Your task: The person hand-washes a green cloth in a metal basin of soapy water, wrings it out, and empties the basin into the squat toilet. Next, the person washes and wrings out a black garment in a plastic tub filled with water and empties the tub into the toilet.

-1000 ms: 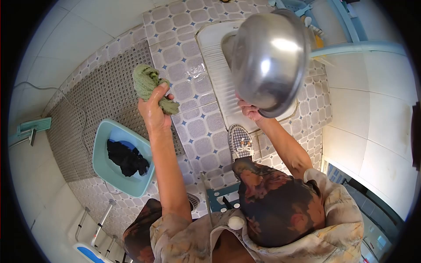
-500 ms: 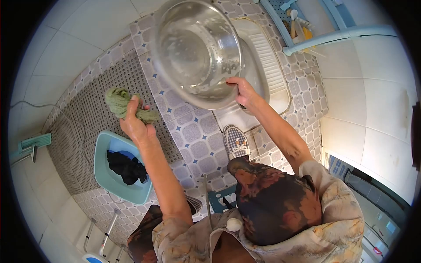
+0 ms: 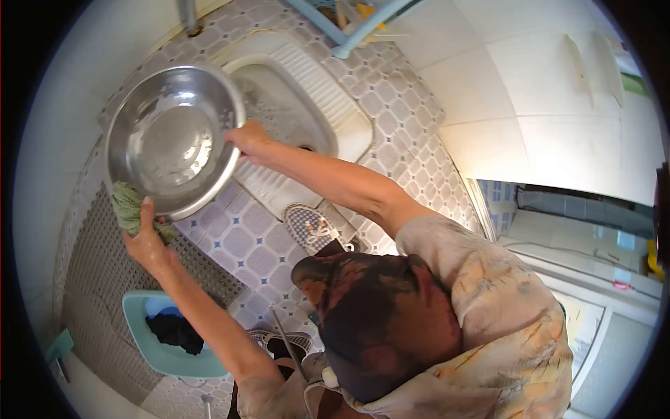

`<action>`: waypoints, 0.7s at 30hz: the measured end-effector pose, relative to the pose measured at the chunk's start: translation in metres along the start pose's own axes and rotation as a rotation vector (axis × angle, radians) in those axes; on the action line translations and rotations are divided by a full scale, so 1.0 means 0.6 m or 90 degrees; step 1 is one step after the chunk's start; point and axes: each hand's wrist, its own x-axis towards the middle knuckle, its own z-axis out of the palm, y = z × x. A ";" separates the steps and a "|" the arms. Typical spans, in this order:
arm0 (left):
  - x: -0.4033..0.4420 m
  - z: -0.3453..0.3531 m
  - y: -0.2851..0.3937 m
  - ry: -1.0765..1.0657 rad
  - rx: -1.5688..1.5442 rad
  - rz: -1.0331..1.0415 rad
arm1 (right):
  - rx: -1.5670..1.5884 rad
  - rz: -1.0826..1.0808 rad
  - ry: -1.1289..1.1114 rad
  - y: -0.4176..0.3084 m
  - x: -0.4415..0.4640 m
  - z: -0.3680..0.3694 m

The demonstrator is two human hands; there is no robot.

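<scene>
A large round metal basin (image 3: 174, 136) is at the upper left, its shiny inside wet and facing up toward me. My right hand (image 3: 250, 141) grips the basin's right rim, thumb on the inner side. A green cloth (image 3: 129, 209), bunched up, is in my left hand (image 3: 150, 244) at the basin's lower-left rim. The fingers of that hand are partly hidden behind the cloth and the rim. Below my left hand, dark cloth (image 3: 174, 333) lies in a light teal plastic tub (image 3: 136, 328).
A white squat toilet (image 3: 349, 126) with ribbed foot rests is set in the tiled floor (image 3: 244, 234) right of the basin. Grey perforated matting (image 3: 105, 272) covers the floor at left. A blue rack (image 3: 377, 24) stands at the top. My checked shoe (image 3: 307, 227) is beside the toilet.
The view has swung, and the basin now appears further left and lower. My left hand has brought the green cloth to the basin's rim. My right hand keeps its grip.
</scene>
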 end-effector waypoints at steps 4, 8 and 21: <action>0.042 0.013 -0.028 -0.055 0.184 0.006 | -0.117 -0.042 0.031 -0.026 -0.030 0.002; 0.105 0.036 -0.081 -0.055 0.416 0.176 | -0.124 -0.015 0.046 -0.034 -0.032 0.021; 0.113 -0.125 0.075 -0.341 0.740 0.270 | 0.072 0.015 -0.223 -0.007 -0.054 0.034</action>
